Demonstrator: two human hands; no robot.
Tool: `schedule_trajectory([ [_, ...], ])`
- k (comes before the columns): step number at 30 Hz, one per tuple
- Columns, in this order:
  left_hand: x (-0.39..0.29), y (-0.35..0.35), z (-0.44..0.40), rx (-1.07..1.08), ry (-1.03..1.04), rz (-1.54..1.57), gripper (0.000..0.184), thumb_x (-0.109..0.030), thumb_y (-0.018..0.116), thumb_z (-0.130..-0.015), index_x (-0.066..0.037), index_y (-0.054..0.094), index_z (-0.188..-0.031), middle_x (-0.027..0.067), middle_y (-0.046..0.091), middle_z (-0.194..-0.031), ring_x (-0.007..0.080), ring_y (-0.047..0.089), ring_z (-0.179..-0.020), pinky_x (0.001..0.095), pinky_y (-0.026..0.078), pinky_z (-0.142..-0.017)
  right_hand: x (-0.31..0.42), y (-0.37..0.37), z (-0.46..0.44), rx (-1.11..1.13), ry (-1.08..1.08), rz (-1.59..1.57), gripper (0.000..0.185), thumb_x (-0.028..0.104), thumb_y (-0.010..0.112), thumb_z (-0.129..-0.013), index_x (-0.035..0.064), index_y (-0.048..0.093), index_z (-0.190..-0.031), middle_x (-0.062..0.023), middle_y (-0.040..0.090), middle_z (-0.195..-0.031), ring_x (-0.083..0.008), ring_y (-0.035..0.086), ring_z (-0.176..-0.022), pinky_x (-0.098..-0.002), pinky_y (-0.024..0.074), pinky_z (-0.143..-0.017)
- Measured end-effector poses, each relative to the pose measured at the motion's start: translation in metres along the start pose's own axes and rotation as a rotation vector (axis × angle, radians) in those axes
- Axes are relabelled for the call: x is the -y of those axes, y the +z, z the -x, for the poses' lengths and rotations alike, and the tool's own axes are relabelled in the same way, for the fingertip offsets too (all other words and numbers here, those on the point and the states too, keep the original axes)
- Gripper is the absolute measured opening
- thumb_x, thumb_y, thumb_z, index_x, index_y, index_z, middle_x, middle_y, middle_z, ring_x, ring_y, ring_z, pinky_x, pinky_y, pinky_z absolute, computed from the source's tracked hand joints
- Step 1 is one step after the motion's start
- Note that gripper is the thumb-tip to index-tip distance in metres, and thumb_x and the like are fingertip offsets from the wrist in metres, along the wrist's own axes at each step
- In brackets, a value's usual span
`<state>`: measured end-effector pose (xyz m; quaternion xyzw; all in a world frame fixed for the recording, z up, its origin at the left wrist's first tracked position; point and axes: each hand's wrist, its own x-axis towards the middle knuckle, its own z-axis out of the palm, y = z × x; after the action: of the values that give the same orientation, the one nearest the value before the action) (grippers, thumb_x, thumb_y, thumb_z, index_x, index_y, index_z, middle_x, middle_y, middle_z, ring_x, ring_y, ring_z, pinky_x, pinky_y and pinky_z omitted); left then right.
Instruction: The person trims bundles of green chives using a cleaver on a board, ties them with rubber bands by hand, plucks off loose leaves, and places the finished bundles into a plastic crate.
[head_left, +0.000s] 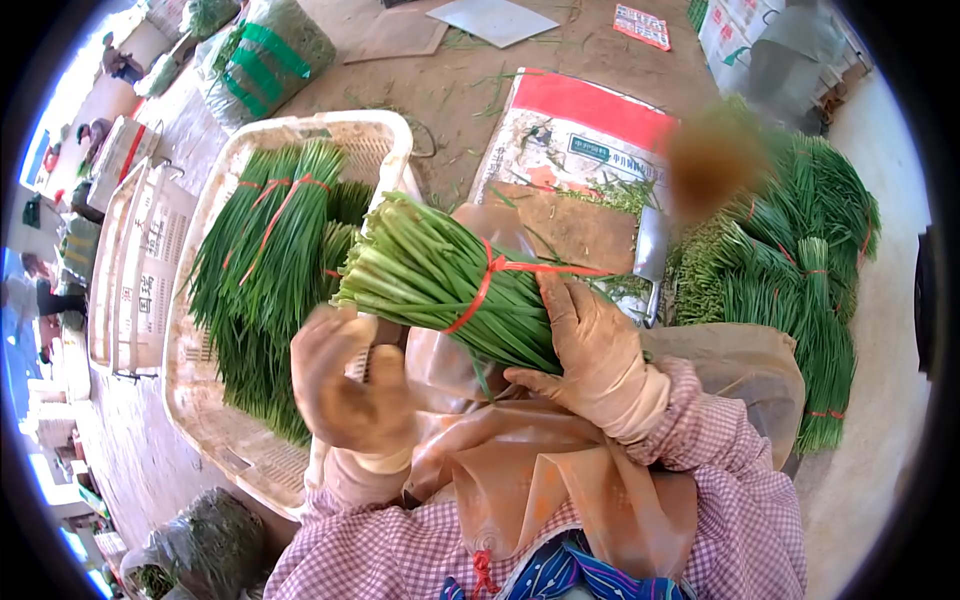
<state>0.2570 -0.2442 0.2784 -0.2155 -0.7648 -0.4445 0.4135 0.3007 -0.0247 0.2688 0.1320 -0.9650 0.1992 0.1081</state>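
Note:
A bunch of garlic chives, tied with a red band, lies tilted in front of me with its pale cut ends toward the left. My gloved right hand grips its leafy end, thumb below and fingers over the top. The loose tail of the red band stretches past the fingertips of this hand. My gloved left hand is just below the cut ends, blurred by motion. Its thumb and fingers are apart, with nothing visible between them. Beside it, a cream plastic crate holds several tied bunches.
More tied chives are piled on my right. Ahead lie a red-and-white printed sack, a brown board and a shiny metal blade. Another crate and a stuffed plastic bag stand left. People are in the far left background.

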Motion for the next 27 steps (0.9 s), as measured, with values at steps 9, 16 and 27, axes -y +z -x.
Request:
schedule_trajectory([
  [9, 0.018, 0.04, -0.02, 0.309, 0.242, -0.301, 0.023, -0.014, 0.067, -0.079, -0.014, 0.068, -0.101, 0.0014, 0.069, -0.098, 0.0244, 0.062, -0.104, 0.0544, 0.007, -0.116, 0.03, -0.061, -0.02, -0.125, -0.474, -0.073, 0.038, 0.033, 0.07, -0.083, 0.0064, 0.065, -0.109, -0.0085, 0.063, -0.078, -0.0251, 0.06, -0.061, -0.0357, 0.0503, -0.057],
  [16, 0.02, 0.042, -0.022, 0.316, 0.266, -0.233, 0.031, -0.013, 0.07, -0.075, -0.015, 0.067, -0.105, 0.0002, 0.069, -0.097, 0.0225, 0.063, -0.104, 0.0588, 0.006, -0.114, 0.018, -0.038, -0.068, 0.048, -0.256, 0.385, 0.026, 0.012, 0.054, -0.081, 0.0028, 0.061, -0.104, -0.0132, 0.066, -0.087, -0.0254, 0.065, -0.08, -0.0386, 0.052, -0.068],
  [27, 0.009, 0.039, -0.033, 0.49, 0.25, -0.196, 0.031, -0.014, 0.07, -0.075, -0.011, 0.067, -0.106, 0.0028, 0.068, -0.101, 0.0228, 0.062, -0.106, 0.0654, -0.001, -0.112, -0.027, -0.064, -0.06, 0.317, 0.12, -0.715, 0.026, 0.023, 0.062, -0.092, 0.0006, 0.058, -0.08, -0.0104, 0.057, -0.071, -0.0288, 0.056, -0.066, -0.0368, 0.0423, -0.059],
])
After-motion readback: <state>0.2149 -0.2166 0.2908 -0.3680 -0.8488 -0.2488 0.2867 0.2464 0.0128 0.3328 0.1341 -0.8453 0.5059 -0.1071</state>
